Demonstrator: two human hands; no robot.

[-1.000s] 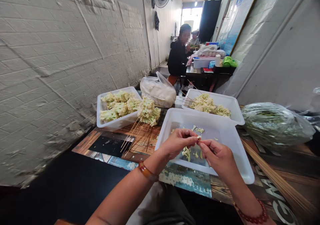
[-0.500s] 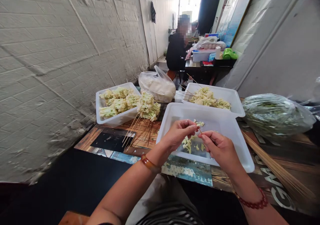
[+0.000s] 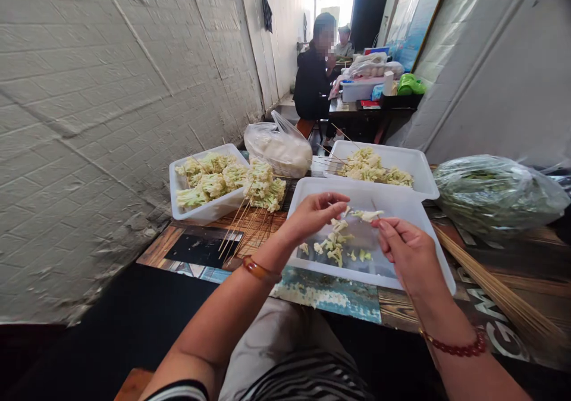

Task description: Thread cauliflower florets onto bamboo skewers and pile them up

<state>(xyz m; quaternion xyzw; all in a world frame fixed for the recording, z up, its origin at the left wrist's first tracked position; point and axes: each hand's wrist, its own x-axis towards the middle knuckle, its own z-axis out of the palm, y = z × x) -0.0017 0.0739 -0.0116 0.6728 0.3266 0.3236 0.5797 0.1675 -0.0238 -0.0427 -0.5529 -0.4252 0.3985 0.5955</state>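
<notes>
My right hand (image 3: pixel 404 243) pinches a thin bamboo skewer (image 3: pixel 373 203) whose tip sticks up beyond a pale cauliflower floret (image 3: pixel 371 216) at my fingertips. To its left, my left hand (image 3: pixel 319 212) hovers over the white tray (image 3: pixel 292 213), thumb and fingers apart, with no piece plainly in its grasp. Loose cauliflower bits (image 3: pixel 336 243) lie on the floor of that tray, below both hands. Left of the tray, a bunch of skewered cauliflower (image 3: pixel 265 187) rests with its sticks pointing toward me.
Other white bins hold cauliflower, one at left (image 3: pixel 203 210) and one behind (image 3: pixel 419 169). A knotted plastic bag (image 3: pixel 279 151) stands between them. At right are a bag of greens (image 3: pixel 495 196) and a bundle of skewers (image 3: pixel 499 291). A person (image 3: pixel 312 82) sits farther back.
My hands have drawn apart: the left moved up and left, the right slightly right. A floret now shows on the skewer at my right fingertips. The view has shifted slightly.
</notes>
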